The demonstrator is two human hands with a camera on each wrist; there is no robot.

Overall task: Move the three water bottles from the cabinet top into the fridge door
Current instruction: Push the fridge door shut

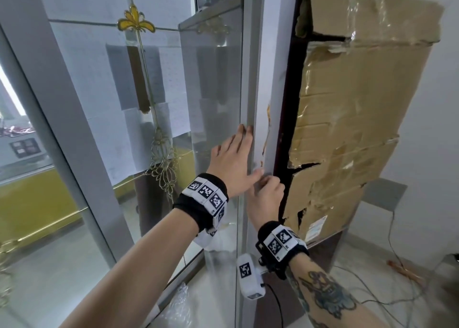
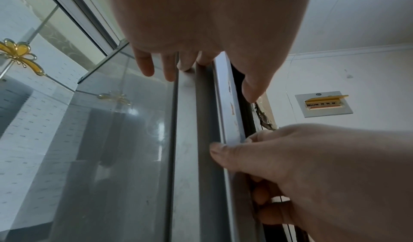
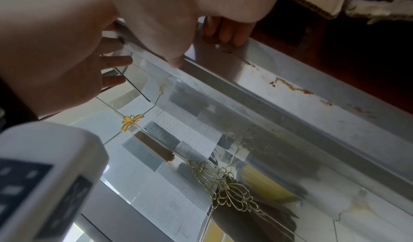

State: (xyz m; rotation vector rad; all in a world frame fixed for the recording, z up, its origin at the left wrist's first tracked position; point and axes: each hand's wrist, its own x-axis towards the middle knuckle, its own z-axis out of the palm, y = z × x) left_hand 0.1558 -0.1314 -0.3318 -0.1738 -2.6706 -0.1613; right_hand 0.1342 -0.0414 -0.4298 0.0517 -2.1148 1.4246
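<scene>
No water bottle shows in any view. The fridge door (image 1: 213, 92) is a glossy grey panel standing upright in front of me, with a pale, rust-flecked side edge (image 1: 270, 79). A dark gap runs between that edge and the fridge body. My left hand (image 1: 233, 154) lies flat on the door front with straight fingers, the fingertips near the edge (image 2: 201, 24). Just below it, my right hand (image 1: 268, 191) grips the door's edge, fingers curled into the gap and thumb on the front (image 2: 290, 166). The right wrist view shows those fingers (image 3: 225, 31) hooked over the edge.
Torn brown cardboard (image 1: 360, 129) is taped over the fridge's side on the right. A glass partition with a yellow flower ornament (image 1: 136, 21) stands on the left. Cables (image 1: 397, 290) trail on the floor at the right, and crumpled plastic (image 1: 178, 303) lies by the door's foot.
</scene>
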